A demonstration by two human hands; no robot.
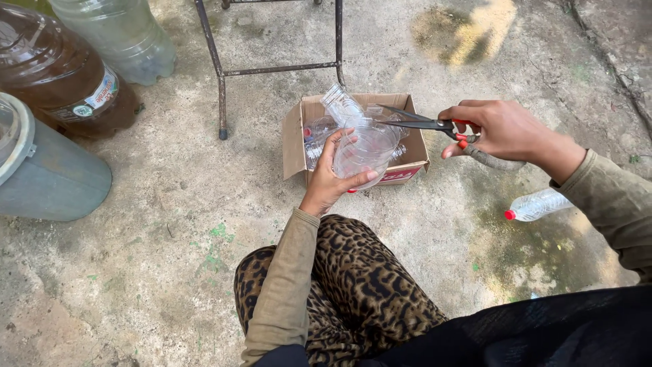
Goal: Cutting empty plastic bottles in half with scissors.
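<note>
Concrete ground [170,224] left of the cardboard box [296,139]: open, bare down to the near edge of view.

Far left edge blocked by grey drum [54,177], brown jug [61,75] and clear large bottle [122,34], packed close together.

Behind the box: rusty metal frame legs [221,75], crossbar low; the gap beneath looks narrow.

Box interior crowded with clear bottles [319,132]; the cut bottle [370,146] held just above its opening, scissors [418,122] across the right side.

Right of the box: open ground as far as a lying bottle with red cap [540,204]. Far right corner open, uneven.

Near edge taken up by the person's knee [346,278].
</note>
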